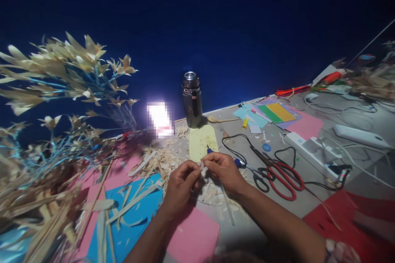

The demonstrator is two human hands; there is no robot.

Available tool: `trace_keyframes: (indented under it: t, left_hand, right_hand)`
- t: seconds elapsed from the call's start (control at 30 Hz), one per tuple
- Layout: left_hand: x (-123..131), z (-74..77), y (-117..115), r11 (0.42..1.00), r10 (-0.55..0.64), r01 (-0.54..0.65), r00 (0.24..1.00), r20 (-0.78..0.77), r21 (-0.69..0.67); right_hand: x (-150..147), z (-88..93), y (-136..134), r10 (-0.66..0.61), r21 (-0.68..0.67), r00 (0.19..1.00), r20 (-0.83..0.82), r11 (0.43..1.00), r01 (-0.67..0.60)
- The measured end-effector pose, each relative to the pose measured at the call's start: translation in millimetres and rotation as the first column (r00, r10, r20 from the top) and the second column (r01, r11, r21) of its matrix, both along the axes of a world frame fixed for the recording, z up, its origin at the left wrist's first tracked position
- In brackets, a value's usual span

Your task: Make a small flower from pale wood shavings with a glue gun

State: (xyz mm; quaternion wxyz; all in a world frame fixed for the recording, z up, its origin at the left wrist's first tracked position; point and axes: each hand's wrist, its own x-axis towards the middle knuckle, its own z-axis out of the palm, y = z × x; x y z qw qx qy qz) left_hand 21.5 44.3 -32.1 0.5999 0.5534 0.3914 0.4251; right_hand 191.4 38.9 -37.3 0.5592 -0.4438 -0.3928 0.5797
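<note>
L hand (184,178) & R hand (226,170) meet over near-middle of tabletop (226,128), thumb & index tips of both pinched on tiny pale bit (202,165) btwn them; too small to tell exact shape. Blue tool (239,163) w/ black cord lies partly hidden behind R hand, tip over yellow pad (197,135); can't tell if R hand touches it. Clear rod (228,207) below R hand, pointing to near edge. Pale shavings (169,160) around & under hands. Pink sheet (196,234) nr near edge, blue sheet (148,203) w/ strips on it, L of L hand. Red-handled scissors (285,185) & small black scissors (261,181) just R of R hand. Flask (193,109) upright at far edge, just behind pad; bright light (160,117), pixelated, to its L. Fake flowers (77,65) fill L side. Colored papers (277,113) nr far edge, power strip (311,156) toward R edge.
</note>
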Motion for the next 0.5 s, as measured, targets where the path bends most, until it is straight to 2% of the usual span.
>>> trace_keyframes:
  t: [0.13, 0.27, 0.37, 0.43, 0.5]
  left_hand:
    - [3, 9.6, -1, 0.998, 0.058, -0.056, 0.997, -0.058, 0.043]
    - [3, 6.0, 2, 0.989, 0.059, -0.048, 0.995, 0.075, -0.141]
    - [1, 0.1, 7, 0.972, 0.074, -0.038, 0.986, 0.149, -0.233]
    - [0, -1.5, 8, 0.978, 0.085, -0.059, 0.988, 0.126, -0.198]
    - [-1, -0.4, 8, 0.992, 0.091, -0.085, 0.995, 0.052, -0.097]
  right_hand:
    - [3, -1.2, 2, 0.029, -0.018, 0.994, -0.105, 0.999, -0.031]
    - [3, -2.7, 1, 0.063, -0.044, 0.984, -0.168, 0.996, -0.071]
    - [1, -5.8, 0, 0.041, -0.017, 0.986, -0.162, 0.999, -0.044]
    - [1, -7.8, 1, 0.004, -0.007, 0.992, -0.127, 1.0, -0.005]
    - [2, -7.9, 1, 0.002, -0.011, 0.994, -0.108, 1.0, -0.003]
